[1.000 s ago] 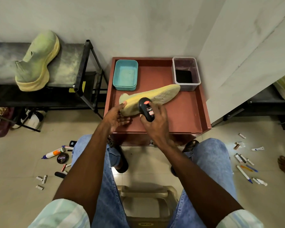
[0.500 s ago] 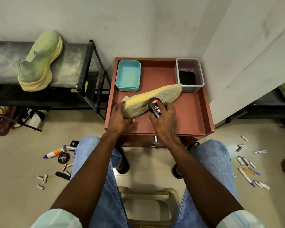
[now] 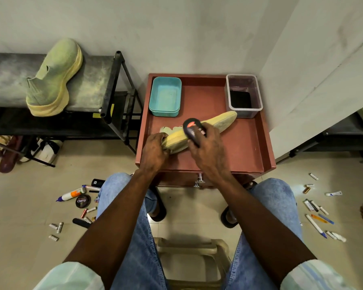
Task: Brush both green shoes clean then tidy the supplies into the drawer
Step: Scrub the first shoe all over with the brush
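Item one: green shoe (image 3: 210,127), lying sole-outward on the red bench (image 3: 247,147), heel end gripped by my left hand (image 3: 154,151), fingers curled round it, forearm reaching straight in from my lap. Item two: black shoe brush (image 3: 192,128), clasped in my right hand (image 3: 208,150), pressed against the shoe's sole edge, wrist angled inward. Item three: second green shoe (image 3: 55,80), resting on the rack shelf (image 3: 88,84) at far left.

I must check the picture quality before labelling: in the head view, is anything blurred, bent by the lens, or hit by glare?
Head view: the brush in the right hand looks slightly smeared; the shoe on the red cabinet is sharp. The wide lens bends the rack and wall edges outward. Light is soft and even; a small bright patch lies on the floor at right.
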